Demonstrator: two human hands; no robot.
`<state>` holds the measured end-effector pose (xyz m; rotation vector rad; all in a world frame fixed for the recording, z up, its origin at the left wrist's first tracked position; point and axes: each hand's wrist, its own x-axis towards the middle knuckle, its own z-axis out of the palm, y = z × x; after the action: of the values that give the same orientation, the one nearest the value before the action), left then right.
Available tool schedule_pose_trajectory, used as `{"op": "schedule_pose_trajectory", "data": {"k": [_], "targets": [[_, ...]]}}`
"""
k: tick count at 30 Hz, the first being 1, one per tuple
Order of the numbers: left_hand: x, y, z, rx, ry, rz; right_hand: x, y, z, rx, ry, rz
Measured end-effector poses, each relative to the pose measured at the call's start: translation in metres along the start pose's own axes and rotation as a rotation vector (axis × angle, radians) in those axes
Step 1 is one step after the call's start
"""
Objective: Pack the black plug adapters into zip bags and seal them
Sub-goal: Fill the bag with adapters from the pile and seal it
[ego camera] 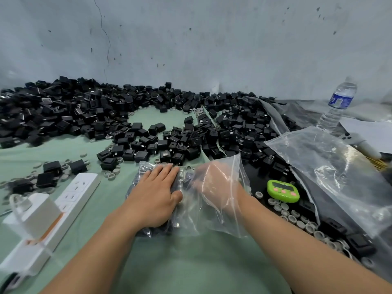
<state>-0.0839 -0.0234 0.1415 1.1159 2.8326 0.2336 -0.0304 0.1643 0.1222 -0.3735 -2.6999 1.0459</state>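
Observation:
A clear zip bag (214,219) lies on the green cloth in front of me, its left part filled with black plug adapters (142,169). My left hand (154,196) rests flat on that filled part, fingers straight and together. My right hand (214,183) shows only through the bag's loose clear plastic at the right end. It is blurred, so I cannot make out how its fingers lie. A big heap of loose black adapters (84,111) runs along the wall and spreads toward the bag.
A white power strip (72,198) and a white charger (31,211) lie at the left. A green timer (283,190), small grey rings (297,219) and a large crumpled plastic bag (331,166) are at the right. A water bottle (338,102) stands far right.

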Motion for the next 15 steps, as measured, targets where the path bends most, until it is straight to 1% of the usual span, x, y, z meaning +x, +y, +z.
{"op": "schedule_pose_trajectory", "data": {"k": [1,2,3,6,9,11,12,15], "targets": [[-0.004,0.000,0.001,-0.009,0.000,0.003,-0.003,0.000,-0.001,0.008,0.018,-0.018],[-0.008,0.000,0.001,-0.012,0.001,0.005,-0.006,0.002,-0.001,-0.047,0.001,-0.007],[-0.011,0.000,0.002,-0.009,0.003,0.004,-0.010,0.003,0.000,-0.048,-0.004,0.006],[-0.015,0.003,0.002,-0.005,0.004,-0.004,-0.024,0.001,0.004,0.007,0.051,0.075],[-0.013,0.006,-0.001,-0.007,-0.009,-0.012,-0.031,-0.005,0.010,-0.043,0.090,0.017],[-0.012,0.005,-0.003,-0.007,-0.011,-0.015,-0.032,-0.010,0.011,-0.005,0.108,-0.010],[-0.011,0.005,-0.005,-0.011,-0.002,-0.018,-0.031,-0.012,0.011,0.010,0.121,-0.012],[-0.010,0.008,-0.009,-0.040,0.066,-0.028,-0.027,-0.011,0.014,-0.060,0.119,-0.057]]}}
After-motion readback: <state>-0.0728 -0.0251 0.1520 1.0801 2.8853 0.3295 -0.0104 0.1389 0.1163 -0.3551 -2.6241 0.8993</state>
